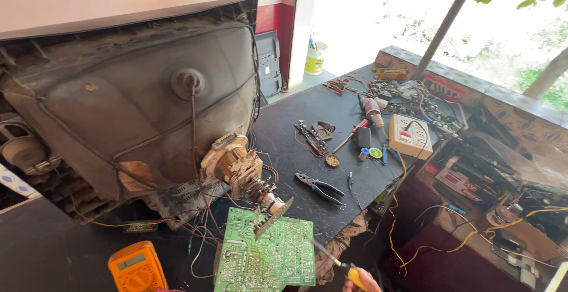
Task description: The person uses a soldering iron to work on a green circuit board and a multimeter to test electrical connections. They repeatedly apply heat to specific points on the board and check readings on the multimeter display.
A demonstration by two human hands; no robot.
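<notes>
At the near edge our right hand [362,281], fingers wrapped on a yellow-handled soldering iron [331,259], touches its tip to the green circuit board [266,256], with pliers [318,186] lying beyond it on the bench [284,132] and an orange multimeter [137,267] to its left.

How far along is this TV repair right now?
Done: the back cover is off the old television, baring the picture tube, and the green circuit board is pulled out, solder side up. In hand: the right hand holds a yellow-handled tool with its tip at the board's edge. Left: the board hangs out on its wires, and pliers and orange multimeter lie unused.
</notes>
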